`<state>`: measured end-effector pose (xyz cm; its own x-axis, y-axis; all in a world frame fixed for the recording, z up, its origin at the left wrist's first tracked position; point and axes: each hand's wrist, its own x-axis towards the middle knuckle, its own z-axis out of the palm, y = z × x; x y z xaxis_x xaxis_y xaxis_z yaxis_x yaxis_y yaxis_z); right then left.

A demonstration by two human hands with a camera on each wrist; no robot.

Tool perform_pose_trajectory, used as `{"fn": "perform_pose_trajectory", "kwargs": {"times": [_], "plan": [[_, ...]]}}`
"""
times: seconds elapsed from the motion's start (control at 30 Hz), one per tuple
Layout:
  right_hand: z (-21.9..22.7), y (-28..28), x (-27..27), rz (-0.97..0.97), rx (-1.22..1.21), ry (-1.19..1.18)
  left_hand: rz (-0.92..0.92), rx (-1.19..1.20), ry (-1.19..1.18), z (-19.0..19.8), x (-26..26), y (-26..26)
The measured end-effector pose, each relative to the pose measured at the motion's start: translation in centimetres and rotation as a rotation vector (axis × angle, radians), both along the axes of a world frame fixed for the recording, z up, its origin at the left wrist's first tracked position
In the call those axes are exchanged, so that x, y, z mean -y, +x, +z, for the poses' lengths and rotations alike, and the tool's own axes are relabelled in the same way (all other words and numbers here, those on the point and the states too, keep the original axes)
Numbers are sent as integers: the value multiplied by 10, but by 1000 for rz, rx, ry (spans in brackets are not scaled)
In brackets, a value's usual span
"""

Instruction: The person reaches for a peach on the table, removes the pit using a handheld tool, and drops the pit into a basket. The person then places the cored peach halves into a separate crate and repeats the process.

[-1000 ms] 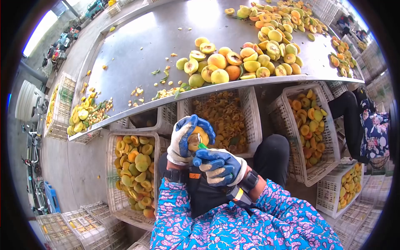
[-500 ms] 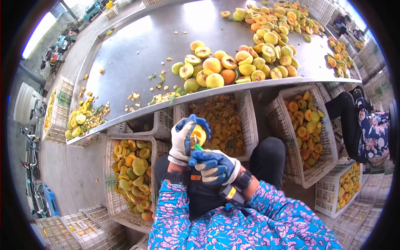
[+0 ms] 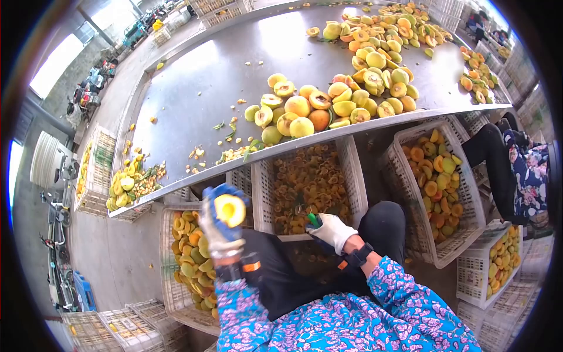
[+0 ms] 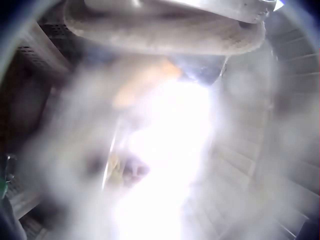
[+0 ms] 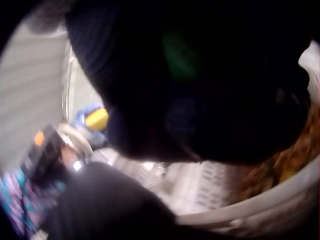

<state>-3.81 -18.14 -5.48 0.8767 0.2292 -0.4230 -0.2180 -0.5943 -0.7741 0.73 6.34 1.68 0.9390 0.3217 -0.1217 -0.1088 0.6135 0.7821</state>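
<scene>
While your left hand (image 3: 214, 226) curls round the cut fruit (image 3: 230, 211), its hollowed face showing, near the left crate (image 3: 170, 281), your right hand (image 3: 333, 233) grips a green handle (image 3: 314, 220). Expect the fruit to be light, soft and slick where cut; hold its rounded skin without squeezing. Farther out, the crate's latticed walls look stiff, the metal table (image 3: 193, 94) smooth and shiny.

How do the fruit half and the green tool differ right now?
The fruit half is yellow and rounded; the green tool, where visible, is narrow. The fruit half shows its cut face to the head view; the green tool is partly covered by the right grip. Both are held, the fruit half in the left grip.
</scene>
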Motion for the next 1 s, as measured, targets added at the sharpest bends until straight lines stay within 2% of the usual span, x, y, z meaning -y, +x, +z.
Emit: {"fn": "perform_pose_trajectory", "kwargs": {"times": [0.03,0.1,0.13,0.17,0.23,0.3,0.33,0.4,0.43,0.5,0.57,0.63,0.67,0.7,0.73,0.77,0.83,0.9,0.93,1.0], "plan": [[0,-2,1,-13,14,-20,106,4,94,12,-15,-9],[6,-5,4,-45,50,-56,154,-44,402,10,-78,-27],[8,-7,4,-2,63,-149,220,-171,562,5,-115,-35],[-4,-10,3,42,111,-115,287,-303,719,1,-144,-41],[9,-12,-1,149,89,-198,292,-738,1413,25,-168,-49],[5,-15,-4,215,26,-189,388,-773,1383,68,-129,-28],[0,-16,-6,228,12,-187,401,-439,1404,53,-142,-11],[-2,-14,-6,244,-26,-177,213,-202,1265,64,-100,41],[-4,-14,-6,222,-27,-169,117,-173,1244,70,-67,67],[4,-10,-3,210,-55,-131,-124,-191,1425,76,-15,118],[-7,-12,-3,184,15,-131,-221,64,1833,54,18,174],[-21,-15,-3,166,53,-111,-344,190,2023,27,36,227],[-28,-14,-5,145,29,-95,-437,156,2175,22,43,244],[-39,-14,-9,128,45,-77,-486,124,2231,1,38,264],[-24,-13,-4,95,88,-62,-630,176,2167,-17,26,283],[-5,-15,-4,80,133,-37,-661,131,2144,-7,31,280],[2,-8,-4,91,63,-72,-542,84,2144,-8,33,280],[7,-7,-2,81,59,-39,-563,-49,2025,1,35,273],[11,-6,-1,86,48,-34,-425,-2,2058,-5,33,268],[20,-6,3,101,67,-39,-377,-46,1950,-6,24,259]]}}
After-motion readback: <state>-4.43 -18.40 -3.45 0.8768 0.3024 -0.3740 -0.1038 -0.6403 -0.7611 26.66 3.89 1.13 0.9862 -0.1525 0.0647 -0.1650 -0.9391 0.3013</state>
